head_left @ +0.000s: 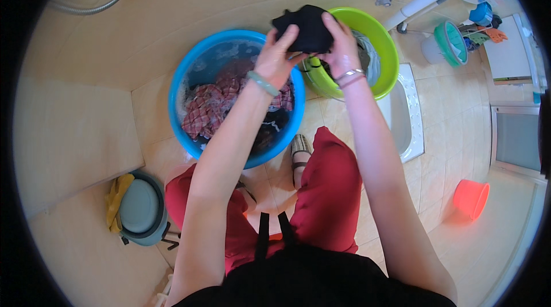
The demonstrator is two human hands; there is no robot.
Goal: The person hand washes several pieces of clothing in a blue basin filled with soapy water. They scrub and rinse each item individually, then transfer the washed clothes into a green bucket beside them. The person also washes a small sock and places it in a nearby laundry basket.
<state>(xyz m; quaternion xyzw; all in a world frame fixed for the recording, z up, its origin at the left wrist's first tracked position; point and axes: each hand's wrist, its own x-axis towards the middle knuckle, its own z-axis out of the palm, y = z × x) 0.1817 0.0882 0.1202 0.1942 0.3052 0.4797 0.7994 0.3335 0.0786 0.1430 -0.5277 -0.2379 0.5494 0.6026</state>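
Black cloth (310, 28): matte, bunched into compact wad, outline uneven at left. Position: raised in both hands, appearing between blue tub (174, 97) and green tub (392, 48). Left hand (276, 53): thumb and fingers pinching lower left edge. Right hand (342, 45): pinching right edge, thumb on top. Remaining fingers: largely hidden, spread cannot be told.

Head cam's looking steeply down, sitting close above the wearer's legs (330, 203). Fisheye's covering the floor (439, 100) past its left edge onto the wall (74, 129).
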